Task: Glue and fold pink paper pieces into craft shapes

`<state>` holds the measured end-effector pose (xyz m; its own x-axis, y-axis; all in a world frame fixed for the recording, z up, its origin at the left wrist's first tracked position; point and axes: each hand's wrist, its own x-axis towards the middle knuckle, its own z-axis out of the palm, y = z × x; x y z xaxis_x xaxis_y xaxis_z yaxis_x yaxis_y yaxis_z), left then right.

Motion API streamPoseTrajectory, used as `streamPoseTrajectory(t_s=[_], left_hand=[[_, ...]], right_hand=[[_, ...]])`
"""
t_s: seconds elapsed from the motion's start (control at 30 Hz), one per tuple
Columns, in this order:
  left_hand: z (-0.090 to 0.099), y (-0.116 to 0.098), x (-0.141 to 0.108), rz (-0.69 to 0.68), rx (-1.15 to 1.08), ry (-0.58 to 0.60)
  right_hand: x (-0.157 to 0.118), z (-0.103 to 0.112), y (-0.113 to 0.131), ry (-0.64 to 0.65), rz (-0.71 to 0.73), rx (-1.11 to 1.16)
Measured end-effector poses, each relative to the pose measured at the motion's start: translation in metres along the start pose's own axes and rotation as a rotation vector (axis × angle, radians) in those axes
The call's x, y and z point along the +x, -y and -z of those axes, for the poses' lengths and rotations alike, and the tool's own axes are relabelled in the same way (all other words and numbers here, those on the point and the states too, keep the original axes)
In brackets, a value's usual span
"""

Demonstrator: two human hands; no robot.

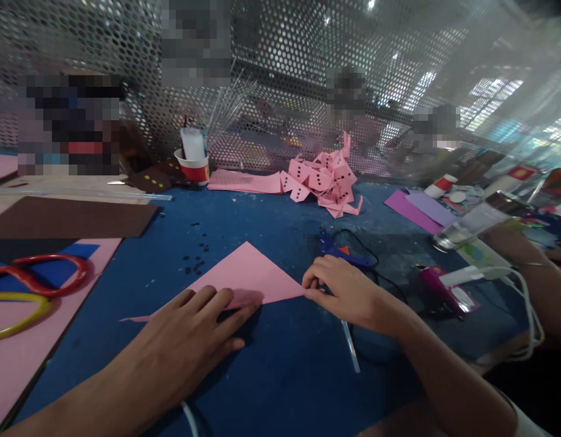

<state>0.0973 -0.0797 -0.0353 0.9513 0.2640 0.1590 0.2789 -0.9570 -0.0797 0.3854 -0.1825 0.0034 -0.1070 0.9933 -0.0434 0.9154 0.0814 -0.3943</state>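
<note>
A pink sheet of paper (248, 270), showing as a triangle with its peak pointing away from me, lies on the blue table. My left hand (189, 334) rests on its lower left part, fingers stretched out and holding nothing. With thumb and fingers closed, my right hand (353, 294) pinches the paper's right corner. Just beyond that hand is a blue glue gun (339, 249) with a black cord. A clear glue stick (351, 347) lies below my right wrist. Small black paper bits (196, 267) are scattered left of the peak. The paper's lower left edge is partly hidden.
Folded pink paper figures (323, 179) pile up at the back, beside a paper cup (192, 167). Red-handled scissors (48, 274) and brown paper (75, 217) lie left. A magenta device (447, 291) with a white cable sits right, near another person's arm (535, 285).
</note>
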Motion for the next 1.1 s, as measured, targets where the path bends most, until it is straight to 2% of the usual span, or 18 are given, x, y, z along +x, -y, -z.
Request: streamPoseTrajectory(t_s=[0.1,0.2,0.47,0.8,1.1], left_hand=[[-0.001,0.0,0.0,-0.01,0.01,0.006],[-0.002,0.001,0.0,-0.017,0.021,0.005],[-0.003,0.0,0.0,0.004,0.012,0.002],[-0.005,-0.002,0.004,-0.001,0.019,0.007],[-0.002,-0.003,0.005,-0.009,0.04,-0.019]], right_hand=[[0.004,-0.005,0.012,-0.082,-0.003,0.026],[0.007,-0.012,0.02,-0.112,0.022,0.011],[0.012,-0.023,0.02,-0.095,0.012,-0.049],[0.012,-0.02,0.026,-0.084,-0.043,-0.084],[0.008,-0.019,0.021,-0.085,-0.057,-0.145]])
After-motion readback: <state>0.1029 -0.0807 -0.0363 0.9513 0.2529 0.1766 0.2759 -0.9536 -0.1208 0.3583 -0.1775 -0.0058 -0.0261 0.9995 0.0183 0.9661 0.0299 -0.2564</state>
